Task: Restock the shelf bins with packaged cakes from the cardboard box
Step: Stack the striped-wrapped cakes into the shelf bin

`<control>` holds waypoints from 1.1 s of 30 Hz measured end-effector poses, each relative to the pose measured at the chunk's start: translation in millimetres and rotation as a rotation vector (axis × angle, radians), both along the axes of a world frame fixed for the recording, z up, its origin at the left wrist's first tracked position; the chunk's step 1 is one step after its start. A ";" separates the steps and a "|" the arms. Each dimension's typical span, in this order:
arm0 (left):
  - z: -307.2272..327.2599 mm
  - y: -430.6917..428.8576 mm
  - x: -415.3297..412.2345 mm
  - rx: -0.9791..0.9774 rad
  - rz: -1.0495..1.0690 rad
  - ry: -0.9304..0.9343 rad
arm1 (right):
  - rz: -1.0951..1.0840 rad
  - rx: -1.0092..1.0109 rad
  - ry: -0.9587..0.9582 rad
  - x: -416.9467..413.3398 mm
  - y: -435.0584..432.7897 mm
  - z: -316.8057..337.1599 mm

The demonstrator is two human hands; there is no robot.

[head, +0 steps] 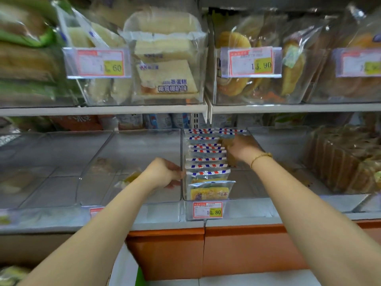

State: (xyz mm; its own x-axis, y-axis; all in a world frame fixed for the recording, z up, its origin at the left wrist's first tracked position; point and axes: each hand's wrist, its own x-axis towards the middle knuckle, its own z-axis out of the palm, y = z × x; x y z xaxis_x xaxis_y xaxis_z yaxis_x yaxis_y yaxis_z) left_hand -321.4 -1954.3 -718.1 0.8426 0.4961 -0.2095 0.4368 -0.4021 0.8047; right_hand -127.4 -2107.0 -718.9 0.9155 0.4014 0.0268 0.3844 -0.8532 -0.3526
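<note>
At the front of the clear bin (pixel 247 195), just above its price tag (pixel 207 210), the nearest pack (pixel 209 191) sits lower than the row of packaged cakes (pixel 207 159) behind it. If you press the row forward from the back, that pack could, I judge, tip over the bin's front lip, and a hard squeeze would crush the soft cakes. Your left hand (pixel 165 172) is at the bin's left wall beside the front packs, wrist bent, fingers curled and seemingly pinching that wall to steady it. Your right hand (pixel 241 148), bracelet (pixel 260 157) at the wrist, reaches deep inside the bin, right of the row's far end; blur hides whether its fingers grip a pack. The cardboard box is not in view.
</note>
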 end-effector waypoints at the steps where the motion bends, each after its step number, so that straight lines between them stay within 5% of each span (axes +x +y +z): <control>1: 0.5 -0.9 -7.8 0.044 -0.034 -0.013 | -0.039 0.011 -0.112 -16.7 -4.8 13.9; 4: 5.8 -2.7 -47.9 0.112 -0.036 -0.136 | 0.013 0.153 -0.433 -81.9 -17.5 44.6; 9: -1.2 21.0 -145.1 0.025 0.039 -0.176 | 0.468 0.179 -0.351 -204.2 3.6 54.9; 15: -44.4 91.4 -270.7 0.217 0.083 0.282 | 1.010 -0.116 -0.098 -291.2 82.4 -2.1; 22: -102.7 161.1 -370.3 0.240 0.307 0.571 | 1.058 -0.304 0.162 -350.8 155.9 -81.4; 26: -116.6 172.7 -402.8 0.289 0.130 0.875 | 1.104 -0.387 0.267 -379.7 174.4 -113.8; 30: -134.8 177.9 -430.7 -0.231 0.246 0.743 | 1.163 -0.591 0.430 -412.5 195.7 -155.7; 33: -159.4 181.1 -439.6 -0.459 0.348 0.838 | 1.206 -0.761 0.490 -440.8 219.1 -169.9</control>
State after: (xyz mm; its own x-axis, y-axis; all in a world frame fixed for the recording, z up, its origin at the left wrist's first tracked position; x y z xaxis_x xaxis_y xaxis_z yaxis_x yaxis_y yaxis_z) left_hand -761.0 -1773.3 -877.5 0.1613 0.4088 -0.8982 0.9650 0.1255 0.2304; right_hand -568.1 -1887.8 -888.8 -0.1072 0.6753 -0.7297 0.9470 -0.1542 -0.2818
